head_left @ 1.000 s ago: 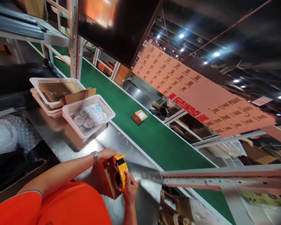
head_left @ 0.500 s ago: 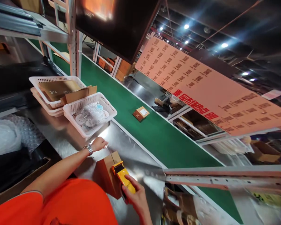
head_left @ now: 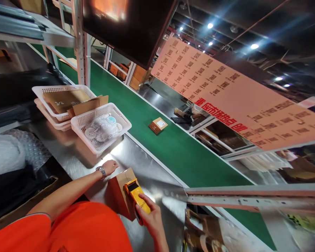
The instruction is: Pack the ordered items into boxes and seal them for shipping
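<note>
My right hand [head_left: 150, 214] grips a yellow tape dispenser [head_left: 138, 200], its head resting on the top of a brown cardboard box [head_left: 120, 196]. The box stands on the metal table close to my orange shirt. A seam runs along its top face. Just past the box's far left corner is my left hand [head_left: 110, 167], fingers curled together, with a metal watch [head_left: 101, 172] on the wrist. Whatever those fingertips hold is too small to make out. Ahead of that hand sits a white basket [head_left: 85, 139] holding clear-wrapped round items [head_left: 103, 128].
A green conveyor belt [head_left: 136, 112] runs diagonally beyond the table, carrying a small labelled carton [head_left: 158, 125]. Stacked white baskets [head_left: 38, 91] hold flat cardboard. A metal post [head_left: 80, 59], a dark screen [head_left: 128, 31] and a pink QR-code board [head_left: 225, 94] frame the station.
My left hand has dropped slightly and shifted left beside the box's far corner. The thin strip between it and the box is no longer distinct. The tape dispenser has barely moved.
</note>
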`<state>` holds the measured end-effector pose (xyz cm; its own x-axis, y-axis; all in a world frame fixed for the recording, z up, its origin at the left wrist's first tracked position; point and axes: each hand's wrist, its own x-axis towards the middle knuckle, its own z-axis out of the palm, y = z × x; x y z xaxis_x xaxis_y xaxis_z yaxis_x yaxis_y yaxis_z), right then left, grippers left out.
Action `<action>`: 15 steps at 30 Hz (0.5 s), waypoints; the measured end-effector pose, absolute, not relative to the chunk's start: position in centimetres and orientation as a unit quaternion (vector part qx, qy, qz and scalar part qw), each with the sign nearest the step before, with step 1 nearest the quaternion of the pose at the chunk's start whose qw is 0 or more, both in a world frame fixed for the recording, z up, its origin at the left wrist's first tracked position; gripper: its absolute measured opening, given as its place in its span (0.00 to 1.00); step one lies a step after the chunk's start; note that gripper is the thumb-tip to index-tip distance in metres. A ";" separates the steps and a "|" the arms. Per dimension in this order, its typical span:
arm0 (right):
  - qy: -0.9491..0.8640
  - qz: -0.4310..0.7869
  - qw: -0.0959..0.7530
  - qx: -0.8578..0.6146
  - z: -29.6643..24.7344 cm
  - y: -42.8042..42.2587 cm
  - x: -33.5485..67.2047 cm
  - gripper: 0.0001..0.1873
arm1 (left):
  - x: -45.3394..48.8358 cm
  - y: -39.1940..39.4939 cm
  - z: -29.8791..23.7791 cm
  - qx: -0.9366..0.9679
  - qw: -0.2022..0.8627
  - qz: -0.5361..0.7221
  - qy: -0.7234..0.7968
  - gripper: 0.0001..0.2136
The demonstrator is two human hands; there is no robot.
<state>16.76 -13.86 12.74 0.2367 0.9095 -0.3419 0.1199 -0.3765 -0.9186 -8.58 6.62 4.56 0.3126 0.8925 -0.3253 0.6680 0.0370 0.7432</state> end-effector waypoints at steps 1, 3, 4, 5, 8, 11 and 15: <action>-0.383 0.483 0.409 -0.672 12.8 -13.8 16.7 0.42 | -8.4 6.6 5.3 0.693 0.434 0.120 0.563 0.27; -0.385 0.487 0.407 -0.670 12.9 -13.6 16.2 0.42 | -7.5 6.2 6.5 0.717 0.439 0.096 0.533 0.32; -0.385 0.489 0.405 -0.670 13.0 -13.3 15.9 0.42 | -7.1 5.9 6.9 0.729 0.441 0.082 0.517 0.33; -0.384 0.491 0.402 -0.671 13.1 -13.1 15.7 0.42 | -6.6 5.4 7.3 0.740 0.441 0.067 0.504 0.34; -0.380 0.507 0.375 -0.677 14.1 -13.5 15.9 0.45 | -6.0 4.4 7.8 0.760 0.429 0.032 0.488 0.35; -0.368 0.516 0.317 -0.706 16.5 -17.2 19.3 0.45 | -6.1 4.2 8.1 0.767 0.425 0.012 0.481 0.34; -0.357 0.487 0.219 -0.766 20.0 -25.1 26.2 0.32 | -6.0 4.2 8.1 0.767 0.421 0.002 0.484 0.34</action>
<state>26.16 -25.15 19.96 0.2702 0.7604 -0.5906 0.3333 -0.6494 -0.6836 -5.99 4.16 8.06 0.5309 0.7440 -0.4057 0.7412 -0.1756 0.6479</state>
